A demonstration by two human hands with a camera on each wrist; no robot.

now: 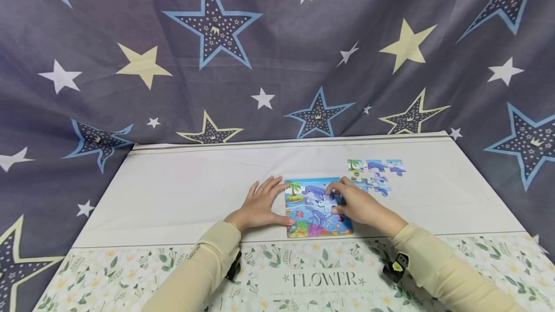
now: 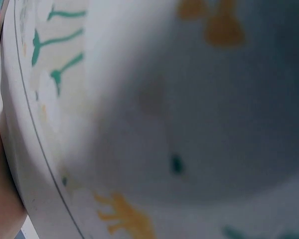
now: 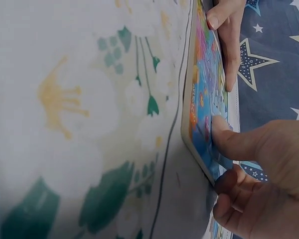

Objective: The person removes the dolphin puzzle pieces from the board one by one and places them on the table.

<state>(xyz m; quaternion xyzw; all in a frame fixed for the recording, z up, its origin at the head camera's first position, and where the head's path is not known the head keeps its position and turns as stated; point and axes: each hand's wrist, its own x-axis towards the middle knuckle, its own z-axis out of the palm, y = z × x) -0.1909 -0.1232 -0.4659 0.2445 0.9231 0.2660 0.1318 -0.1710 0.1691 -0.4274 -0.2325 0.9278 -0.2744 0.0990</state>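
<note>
A square jigsaw puzzle (image 1: 318, 229) with a dolphin and sea picture lies flat on the table. My left hand (image 1: 260, 208) rests at its left side, fingers spread, with the index fingertip at the upper left corner and the thumb on the lower left edge. My right hand (image 1: 357, 203) is over the puzzle's right half. Its thumb and fingers pinch a blue puzzle piece (image 3: 223, 160), partly hidden by the hand. In the right wrist view the thumb lies close over the picture and the other fingers curl beside the puzzle's edge.
Several loose puzzle pieces (image 1: 376, 166) lie behind and right of the puzzle, some close to my right hand. A white and floral cloth (image 1: 173, 191) covers the table. Behind it hangs a dark curtain (image 1: 277, 52) with stars.
</note>
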